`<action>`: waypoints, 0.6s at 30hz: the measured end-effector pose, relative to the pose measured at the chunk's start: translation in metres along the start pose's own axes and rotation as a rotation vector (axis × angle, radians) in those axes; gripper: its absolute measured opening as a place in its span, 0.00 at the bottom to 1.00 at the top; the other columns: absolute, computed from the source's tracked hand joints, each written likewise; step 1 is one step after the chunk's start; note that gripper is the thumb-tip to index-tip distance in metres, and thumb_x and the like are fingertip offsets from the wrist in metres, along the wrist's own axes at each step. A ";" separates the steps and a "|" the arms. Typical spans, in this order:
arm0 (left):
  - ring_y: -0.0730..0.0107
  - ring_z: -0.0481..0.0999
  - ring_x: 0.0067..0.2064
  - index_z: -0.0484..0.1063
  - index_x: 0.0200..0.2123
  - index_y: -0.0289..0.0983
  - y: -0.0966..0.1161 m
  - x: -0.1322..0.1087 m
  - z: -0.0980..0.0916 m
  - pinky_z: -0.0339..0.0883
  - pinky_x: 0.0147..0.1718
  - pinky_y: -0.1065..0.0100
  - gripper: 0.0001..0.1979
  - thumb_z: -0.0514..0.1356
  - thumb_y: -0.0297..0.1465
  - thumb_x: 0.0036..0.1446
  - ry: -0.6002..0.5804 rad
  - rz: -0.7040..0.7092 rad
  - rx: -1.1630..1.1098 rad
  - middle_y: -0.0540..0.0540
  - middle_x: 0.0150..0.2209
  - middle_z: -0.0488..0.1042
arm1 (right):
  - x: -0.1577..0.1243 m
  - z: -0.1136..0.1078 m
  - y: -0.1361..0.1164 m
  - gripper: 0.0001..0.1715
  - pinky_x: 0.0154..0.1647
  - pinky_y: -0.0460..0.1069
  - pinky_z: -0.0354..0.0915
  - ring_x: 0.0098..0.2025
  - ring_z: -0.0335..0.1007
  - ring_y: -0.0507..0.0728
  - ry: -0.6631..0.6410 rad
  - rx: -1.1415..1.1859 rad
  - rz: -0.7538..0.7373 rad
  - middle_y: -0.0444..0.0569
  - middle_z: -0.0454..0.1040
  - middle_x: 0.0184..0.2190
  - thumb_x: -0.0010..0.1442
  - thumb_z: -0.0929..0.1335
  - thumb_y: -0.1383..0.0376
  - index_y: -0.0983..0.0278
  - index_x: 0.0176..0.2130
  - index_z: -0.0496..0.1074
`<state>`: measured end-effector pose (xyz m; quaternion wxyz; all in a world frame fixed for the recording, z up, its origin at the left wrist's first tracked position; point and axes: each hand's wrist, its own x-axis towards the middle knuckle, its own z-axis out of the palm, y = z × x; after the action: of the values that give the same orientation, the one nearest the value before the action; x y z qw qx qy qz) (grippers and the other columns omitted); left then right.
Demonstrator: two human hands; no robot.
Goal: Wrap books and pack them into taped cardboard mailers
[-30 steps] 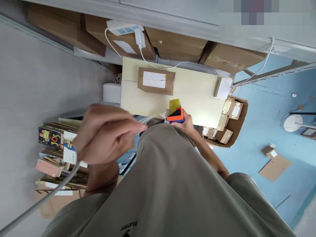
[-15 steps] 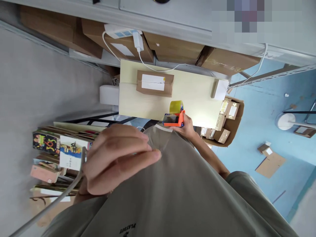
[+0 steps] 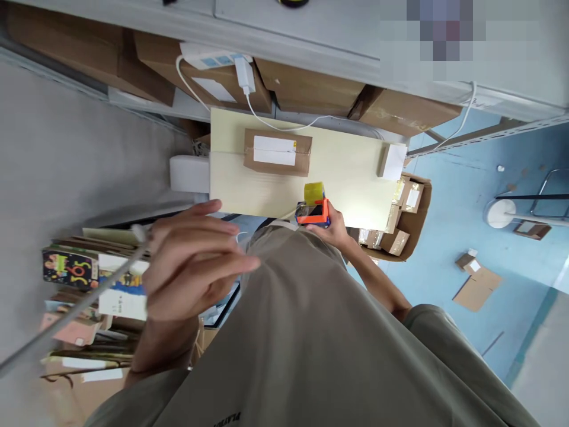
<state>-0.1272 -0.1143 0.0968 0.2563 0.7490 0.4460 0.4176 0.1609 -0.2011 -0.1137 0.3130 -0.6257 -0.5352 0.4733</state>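
Note:
My right hand (image 3: 334,228) is closed round an orange tape dispenser (image 3: 313,212) with a yellowish roll of clear tape on it, held at the near edge of the pale table (image 3: 347,172). My left hand (image 3: 193,261) is raised at the left in front of my olive shirt, with its fingers stretched out towards the dispenser and the thumb apart on top. I see nothing gripped in it. A thin pale strip leads from the dispenser towards that hand; whether it touches the fingers I cannot tell. A taped brown parcel (image 3: 277,152) with a white label lies on the table's far side.
A small white box (image 3: 392,161) sits at the table's right end. An open carton of small parcels (image 3: 411,210) stands on the blue floor. Brown boxes fill the shelf behind. Stacked books (image 3: 84,276) lie at the left. A grey cable (image 3: 66,314) crosses the lower left.
My left hand rose, drew back to the left and its fingers spread. The stretch of clear tape seen between hand and dispenser half a second ago no longer shows. The dispenser stayed at the table's edge.

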 end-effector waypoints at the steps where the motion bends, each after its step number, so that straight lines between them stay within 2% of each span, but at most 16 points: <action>1: 0.56 0.83 0.40 0.85 0.36 0.57 -0.008 0.005 0.004 0.87 0.55 0.38 0.05 0.73 0.37 0.66 -0.052 0.138 0.026 0.51 0.35 0.79 | 0.005 0.003 0.003 0.47 0.47 0.58 0.79 0.41 0.81 0.64 -0.003 -0.023 0.006 0.53 0.84 0.43 0.61 0.74 0.23 0.58 0.54 0.75; 2: 0.57 0.83 0.43 0.84 0.40 0.54 -0.017 0.009 0.010 0.88 0.56 0.42 0.05 0.70 0.34 0.70 -0.072 0.237 0.040 0.50 0.38 0.80 | 0.011 0.007 0.008 0.47 0.47 0.59 0.79 0.41 0.81 0.64 -0.004 -0.063 0.013 0.54 0.84 0.43 0.63 0.73 0.23 0.58 0.56 0.74; 3: 0.57 0.83 0.45 0.83 0.42 0.51 -0.027 0.013 0.017 0.88 0.56 0.45 0.06 0.68 0.32 0.72 -0.068 0.276 0.049 0.48 0.40 0.80 | 0.019 0.011 0.013 0.48 0.47 0.59 0.79 0.41 0.81 0.65 -0.006 -0.117 0.019 0.55 0.84 0.44 0.64 0.72 0.23 0.59 0.56 0.74; 6: 0.58 0.82 0.48 0.81 0.47 0.48 -0.052 0.018 0.040 0.85 0.55 0.50 0.06 0.67 0.28 0.75 -0.171 0.255 0.059 0.48 0.42 0.81 | 0.044 0.020 0.029 0.53 0.46 0.61 0.79 0.43 0.82 0.68 -0.027 -0.307 0.029 0.61 0.84 0.44 0.64 0.70 0.22 0.63 0.58 0.73; 8: 0.58 0.82 0.48 0.81 0.48 0.47 -0.057 0.013 0.053 0.82 0.52 0.53 0.06 0.67 0.27 0.76 -0.247 0.257 0.024 0.48 0.43 0.81 | 0.055 0.024 0.036 0.55 0.46 0.61 0.80 0.45 0.82 0.69 -0.044 -0.405 0.033 0.64 0.84 0.44 0.65 0.69 0.22 0.66 0.59 0.72; 12: 0.59 0.82 0.49 0.81 0.51 0.47 -0.034 -0.009 0.059 0.80 0.50 0.56 0.11 0.66 0.23 0.75 -0.359 0.281 -0.042 0.47 0.44 0.83 | 0.059 0.023 0.039 0.49 0.51 0.64 0.80 0.48 0.82 0.71 -0.001 -0.508 0.001 0.64 0.84 0.43 0.69 0.68 0.24 0.65 0.56 0.71; 15: 0.60 0.83 0.47 0.81 0.53 0.49 -0.015 -0.026 0.051 0.81 0.49 0.57 0.15 0.67 0.22 0.73 -0.317 0.311 -0.051 0.48 0.43 0.83 | 0.052 0.015 0.038 0.41 0.55 0.68 0.80 0.49 0.80 0.73 0.069 -0.534 -0.075 0.62 0.83 0.41 0.70 0.71 0.27 0.60 0.50 0.71; 18: 0.61 0.83 0.43 0.82 0.55 0.52 -0.011 -0.043 0.043 0.82 0.45 0.58 0.17 0.70 0.23 0.72 -0.241 0.322 -0.098 0.49 0.43 0.84 | 0.045 0.002 0.036 0.35 0.57 0.70 0.79 0.49 0.79 0.73 0.161 -0.578 -0.116 0.60 0.81 0.40 0.70 0.73 0.31 0.58 0.48 0.70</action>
<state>-0.1057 -0.1475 0.0492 0.2738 0.8419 0.2657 0.3817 0.1712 -0.1664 -0.1585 0.1900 -0.6927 -0.6561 0.2314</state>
